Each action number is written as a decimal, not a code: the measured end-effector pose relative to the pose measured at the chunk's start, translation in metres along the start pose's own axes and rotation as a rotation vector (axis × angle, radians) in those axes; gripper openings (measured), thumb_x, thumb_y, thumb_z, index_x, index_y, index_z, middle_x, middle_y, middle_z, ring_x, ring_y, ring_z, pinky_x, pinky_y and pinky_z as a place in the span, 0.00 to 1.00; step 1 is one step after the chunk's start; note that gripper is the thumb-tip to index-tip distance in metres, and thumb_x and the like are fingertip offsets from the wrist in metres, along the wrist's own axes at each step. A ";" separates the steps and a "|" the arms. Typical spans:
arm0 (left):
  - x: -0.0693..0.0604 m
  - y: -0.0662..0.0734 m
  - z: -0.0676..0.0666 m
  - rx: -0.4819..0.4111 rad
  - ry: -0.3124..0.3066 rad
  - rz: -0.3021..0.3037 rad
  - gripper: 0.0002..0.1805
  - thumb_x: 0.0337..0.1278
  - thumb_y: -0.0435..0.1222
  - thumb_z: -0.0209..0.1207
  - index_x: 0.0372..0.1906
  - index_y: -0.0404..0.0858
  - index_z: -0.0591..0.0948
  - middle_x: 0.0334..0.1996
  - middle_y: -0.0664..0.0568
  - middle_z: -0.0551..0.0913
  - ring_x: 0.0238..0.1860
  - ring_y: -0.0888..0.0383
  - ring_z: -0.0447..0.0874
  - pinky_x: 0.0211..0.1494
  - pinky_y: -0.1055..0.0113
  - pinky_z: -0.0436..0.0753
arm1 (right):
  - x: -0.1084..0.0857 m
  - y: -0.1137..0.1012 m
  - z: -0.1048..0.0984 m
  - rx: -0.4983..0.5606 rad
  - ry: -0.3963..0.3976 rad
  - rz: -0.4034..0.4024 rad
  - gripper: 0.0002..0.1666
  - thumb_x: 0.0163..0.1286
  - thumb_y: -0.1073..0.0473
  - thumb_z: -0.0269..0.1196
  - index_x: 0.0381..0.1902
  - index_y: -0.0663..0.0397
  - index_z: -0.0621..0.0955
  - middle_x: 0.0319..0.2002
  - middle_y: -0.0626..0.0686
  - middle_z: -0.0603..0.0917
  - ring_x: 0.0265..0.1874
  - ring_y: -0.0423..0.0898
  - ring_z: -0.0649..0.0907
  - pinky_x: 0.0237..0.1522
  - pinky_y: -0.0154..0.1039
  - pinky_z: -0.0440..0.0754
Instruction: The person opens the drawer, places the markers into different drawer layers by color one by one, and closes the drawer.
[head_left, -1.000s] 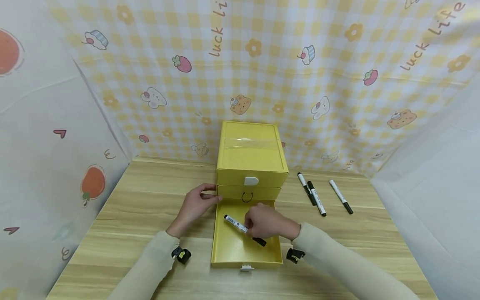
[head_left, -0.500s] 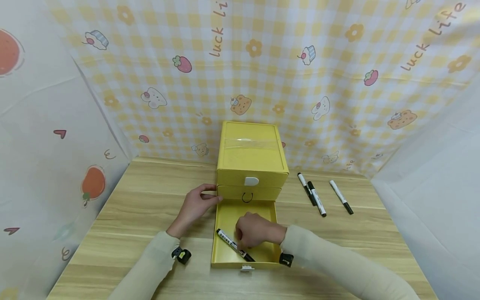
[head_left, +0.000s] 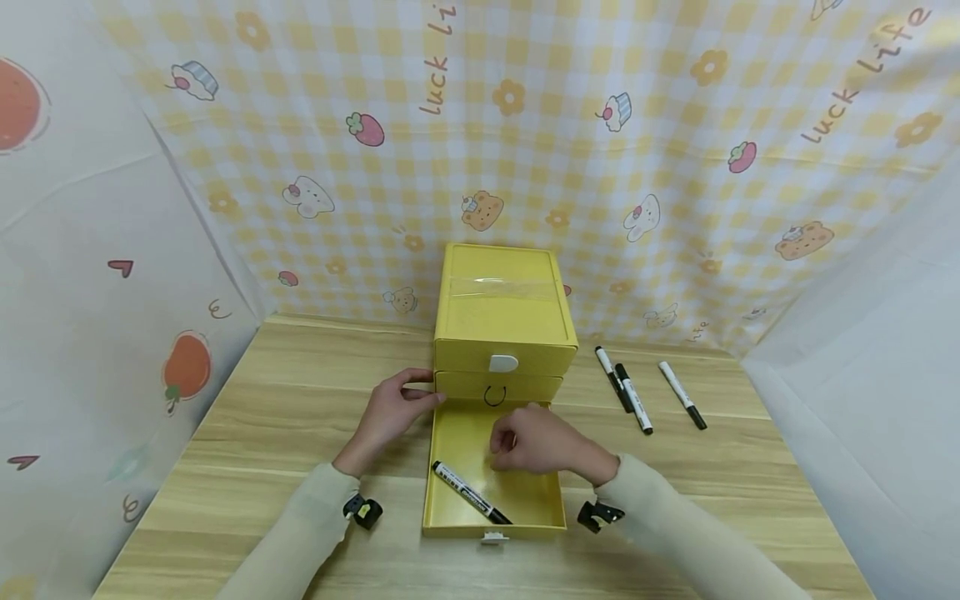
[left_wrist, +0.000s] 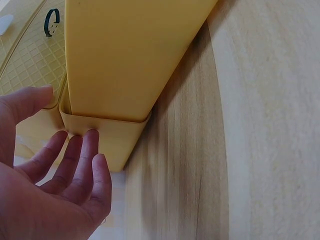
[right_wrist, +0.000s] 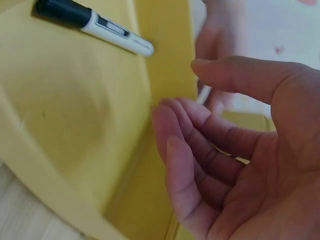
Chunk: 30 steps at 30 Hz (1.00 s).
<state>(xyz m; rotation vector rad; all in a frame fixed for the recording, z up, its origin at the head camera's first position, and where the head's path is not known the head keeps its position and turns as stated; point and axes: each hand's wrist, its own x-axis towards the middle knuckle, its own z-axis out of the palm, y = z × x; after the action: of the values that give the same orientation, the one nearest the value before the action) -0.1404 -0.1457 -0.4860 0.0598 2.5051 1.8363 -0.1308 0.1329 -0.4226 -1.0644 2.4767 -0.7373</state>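
A white marker with a black cap (head_left: pixel 471 493) lies slantwise in the pulled-out bottom drawer (head_left: pixel 532 506) of a yellow drawer box (head_left: pixel 504 312). Over the drawer, my right hand (head_left: pixel 536 440) hovers with loosely bent fingers and holds nothing. In the right wrist view the marker (right_wrist: pixel 112 27) lies apart from that hand (right_wrist: pixel 240 165). My left hand (head_left: pixel 388 411) is at the box's left front corner. The left wrist view shows its thumb at the middle drawer's edge and the fingertips (left_wrist: pixel 90 135) against the box's side.
On the table right of the box lie two markers close together, one (head_left: pixel 615 379) partly behind the other (head_left: pixel 634 398). A third marker (head_left: pixel 682 394) lies further right. A patterned cloth (head_left: pixel 360 225) hangs behind the wooden table (head_left: pixel 315 350).
The right hand has moved the marker toward the drawer's front left, let it go, and drawn back up and to the right. The left hand stays at the box's corner.
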 end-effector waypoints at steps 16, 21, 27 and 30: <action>0.000 0.000 -0.001 0.001 -0.002 -0.004 0.26 0.71 0.39 0.74 0.67 0.32 0.84 0.64 0.39 0.87 0.55 0.45 0.93 0.53 0.54 0.90 | -0.061 0.074 -0.020 0.167 0.462 0.234 0.03 0.72 0.64 0.71 0.40 0.54 0.90 0.32 0.44 0.87 0.29 0.41 0.82 0.34 0.36 0.80; 0.001 0.000 0.000 0.000 -0.003 -0.001 0.26 0.71 0.38 0.74 0.67 0.32 0.84 0.64 0.39 0.87 0.55 0.45 0.93 0.52 0.55 0.90 | -0.074 0.104 -0.026 0.205 0.637 0.472 0.07 0.74 0.59 0.74 0.42 0.58 0.90 0.36 0.50 0.89 0.35 0.44 0.84 0.36 0.36 0.81; 0.000 0.000 0.000 -0.002 -0.008 0.005 0.27 0.71 0.38 0.74 0.67 0.31 0.83 0.64 0.38 0.86 0.55 0.44 0.92 0.53 0.54 0.90 | -0.089 0.135 -0.033 0.234 0.772 0.639 0.14 0.73 0.58 0.74 0.48 0.63 0.89 0.36 0.53 0.89 0.31 0.44 0.83 0.31 0.35 0.79; 0.000 0.000 0.000 0.001 -0.004 0.000 0.27 0.71 0.38 0.74 0.67 0.31 0.83 0.64 0.38 0.86 0.55 0.44 0.92 0.53 0.54 0.90 | -0.095 0.147 -0.034 0.219 0.799 0.687 0.17 0.72 0.58 0.74 0.51 0.64 0.88 0.40 0.55 0.90 0.34 0.46 0.84 0.33 0.36 0.79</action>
<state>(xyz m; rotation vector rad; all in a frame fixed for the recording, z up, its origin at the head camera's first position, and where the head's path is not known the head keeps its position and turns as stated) -0.1404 -0.1455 -0.4864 0.0636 2.5033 1.8339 -0.1685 0.3005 -0.4705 0.2622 2.9754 -1.3084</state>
